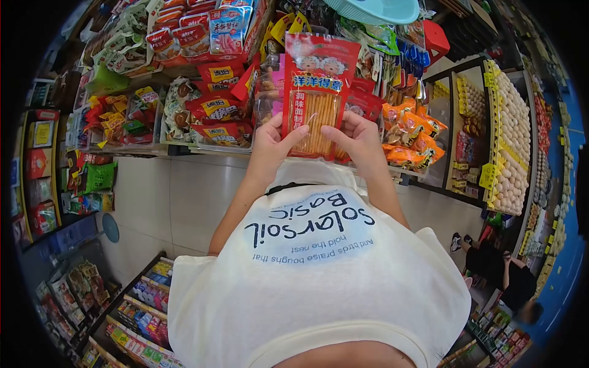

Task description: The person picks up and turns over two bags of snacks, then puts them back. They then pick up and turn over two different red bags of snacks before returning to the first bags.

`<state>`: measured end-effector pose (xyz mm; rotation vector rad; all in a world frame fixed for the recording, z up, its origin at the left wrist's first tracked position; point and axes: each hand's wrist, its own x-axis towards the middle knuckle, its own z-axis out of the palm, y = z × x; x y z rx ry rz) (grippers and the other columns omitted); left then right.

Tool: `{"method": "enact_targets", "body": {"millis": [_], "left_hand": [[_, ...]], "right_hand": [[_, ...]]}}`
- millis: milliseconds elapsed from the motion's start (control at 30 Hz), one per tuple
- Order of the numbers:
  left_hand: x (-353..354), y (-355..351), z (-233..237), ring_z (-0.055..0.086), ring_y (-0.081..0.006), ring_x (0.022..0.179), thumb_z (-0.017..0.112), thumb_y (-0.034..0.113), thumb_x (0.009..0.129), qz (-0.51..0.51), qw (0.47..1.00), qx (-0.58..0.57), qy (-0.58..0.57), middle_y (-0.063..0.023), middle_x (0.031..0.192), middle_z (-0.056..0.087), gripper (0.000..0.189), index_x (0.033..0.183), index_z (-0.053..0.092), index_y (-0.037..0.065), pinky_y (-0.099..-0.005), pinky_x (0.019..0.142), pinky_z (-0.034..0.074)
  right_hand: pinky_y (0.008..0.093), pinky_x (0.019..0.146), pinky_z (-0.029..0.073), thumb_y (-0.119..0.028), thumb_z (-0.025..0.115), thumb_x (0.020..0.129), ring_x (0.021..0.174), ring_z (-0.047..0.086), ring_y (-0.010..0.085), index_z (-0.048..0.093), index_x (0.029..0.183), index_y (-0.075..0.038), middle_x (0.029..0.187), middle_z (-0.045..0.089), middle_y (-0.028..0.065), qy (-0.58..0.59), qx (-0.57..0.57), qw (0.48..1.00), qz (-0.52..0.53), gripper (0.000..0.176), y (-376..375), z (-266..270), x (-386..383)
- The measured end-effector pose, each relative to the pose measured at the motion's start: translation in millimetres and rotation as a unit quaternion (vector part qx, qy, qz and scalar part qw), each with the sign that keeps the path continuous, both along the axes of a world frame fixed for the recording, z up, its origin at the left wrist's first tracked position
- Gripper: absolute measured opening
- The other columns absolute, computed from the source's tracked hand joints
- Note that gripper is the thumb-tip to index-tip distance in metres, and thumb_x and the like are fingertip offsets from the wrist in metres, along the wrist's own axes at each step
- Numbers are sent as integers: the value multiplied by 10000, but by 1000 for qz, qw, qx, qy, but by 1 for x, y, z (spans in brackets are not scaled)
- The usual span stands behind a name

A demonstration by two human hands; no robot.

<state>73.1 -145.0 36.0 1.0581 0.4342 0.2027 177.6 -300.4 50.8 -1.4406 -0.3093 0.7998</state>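
Note:
A red snack packet (319, 92) with a clear window showing orange sticks stands upright between my two hands. My left hand (273, 142) grips its lower left edge, thumb on the front. On the lower right edge, my right hand (362, 142) is closed the same way, its thumb over the window. Behind the packet lie more red packets (363, 101). Orange snack bags (414, 132) sit just right of my right hand, and red and yellow bags (224, 107) fill a clear bin left of my left hand.
Egg trays (510, 147) stand on a rack at the right. A teal basket (383, 9) and a red stool (435, 42) are beyond the display. A person in dark clothes (518, 282) is at the lower right. Low shelves (138, 319) stand at the lower left.

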Motion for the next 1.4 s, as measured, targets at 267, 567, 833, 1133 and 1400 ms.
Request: {"method": "enact_targets", "body": {"millis": [267, 567, 833, 1133, 1400], "left_hand": [[0, -2, 0, 630, -106, 935, 716, 37, 832, -19, 999, 36, -19, -74, 1094, 658, 373, 1173, 572, -12, -252, 839, 514], [-1, 0, 3, 631, -108, 931, 723, 24, 819, -19, 999, 31, 10, -79, 1078, 664, 373, 1162, 587, -31, -251, 842, 514], [-2, 0, 2, 633, -105, 912, 724, 27, 819, -21, 999, 27, 10, -82, 1067, 669, 348, 1138, 597, -30, -245, 831, 517], [-2, 0, 4, 636, -98, 889, 709, 51, 841, -26, 999, 9, 19, -78, 1029, 682, 311, 1127, 614, -23, -244, 815, 515], [-3, -1, -1, 631, -84, 863, 664, 127, 897, -18, 1000, -10, 22, -74, 1013, 685, 274, 1124, 626, -22, -236, 788, 508]], "right_hand": [[233, 790, 509, -68, 719, 840, 862, 629, 96, 628, 1090, 18, 989, 688, 75, -8, 26, 999, -37, 280, 3, 7, 5], [238, 799, 513, -59, 721, 834, 865, 635, 103, 635, 1084, 17, 992, 688, 83, -9, 31, 999, -38, 274, 5, 8, 4], [228, 795, 506, -75, 700, 860, 863, 627, 93, 636, 1080, 18, 990, 686, 73, -1, 40, 998, -49, 248, 5, 7, 2], [201, 703, 480, -169, 631, 933, 800, 595, 50, 654, 1053, 10, 934, 676, 31, 7, 39, 997, -63, 217, 4, 3, 3], [202, 714, 485, -155, 623, 937, 808, 601, 49, 652, 1058, 13, 942, 681, 36, 21, 38, 997, -68, 209, 4, 4, 5]]}}
